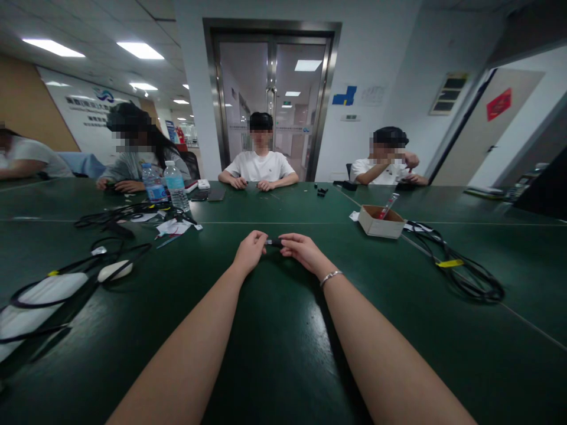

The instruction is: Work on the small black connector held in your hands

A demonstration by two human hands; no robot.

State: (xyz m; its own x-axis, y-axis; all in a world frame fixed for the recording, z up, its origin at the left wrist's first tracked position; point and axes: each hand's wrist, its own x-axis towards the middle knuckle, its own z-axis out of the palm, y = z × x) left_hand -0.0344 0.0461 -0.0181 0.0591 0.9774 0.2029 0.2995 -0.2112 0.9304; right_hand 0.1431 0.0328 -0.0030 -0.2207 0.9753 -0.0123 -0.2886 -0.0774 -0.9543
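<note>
Both my arms reach forward over a dark green table (283, 354). My left hand (250, 250) and my right hand (301, 248) meet at the table's middle, fingers pinched on the two ends of a small black part (274, 242) with a pale metal tip facing left. A thin silver bracelet (331, 276) circles my right wrist. The part is held just above the tabletop; its details are too small to make out.
A small cardboard box (381, 222) holding a red-and-white stick stands right of my hands, with a coiled black cable (465, 274) beyond. Left lie black cables, a white mouse (115, 270), papers and two water bottles (176, 186). Several people sit along the far edge.
</note>
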